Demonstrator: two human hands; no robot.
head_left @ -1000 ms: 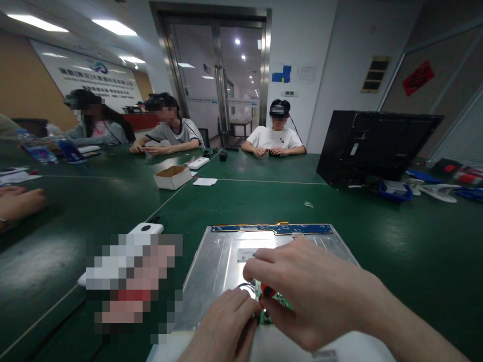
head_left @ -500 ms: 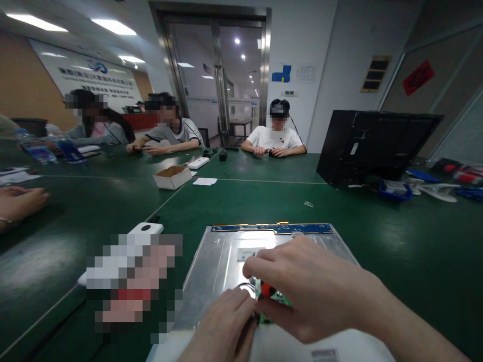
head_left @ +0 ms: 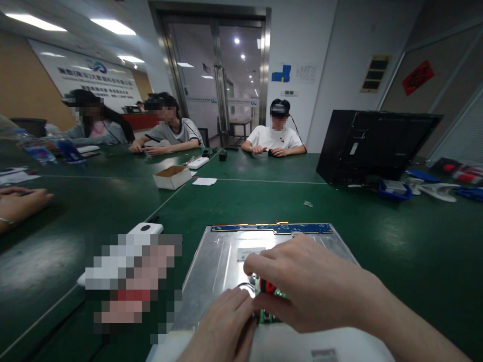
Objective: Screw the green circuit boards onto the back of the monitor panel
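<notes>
My right hand (head_left: 309, 281) arches over a green circuit board (head_left: 269, 317), its thumb and bent fingers round the red-and-black handle of a screwdriver (head_left: 267, 285). The lower part of this tool is hidden by my hand and the board's parts. My left hand (head_left: 226, 322) lies at the board's left edge, fingers stretched out and close together; its thumb side is partly hidden. Below both hands is a silvery metal display panel (head_left: 211, 266). A blue circuit strip (head_left: 271, 229) runs along its far edge, and a dark cable curves near my left fingertips.
Left of the panel lies a white device (head_left: 147, 229), partly blurred out. Farther off are an open cardboard box (head_left: 172, 177), a white paper (head_left: 205, 181) and a black monitor (head_left: 377, 146). Several people sit round the green table (head_left: 264, 196); one person's hand (head_left: 22, 203) rests at far left.
The screwdriver's handle shows a different red-and-black side, so it has turned slightly in my right fingers. My right hand has shifted very little; my left hand stays in place.
</notes>
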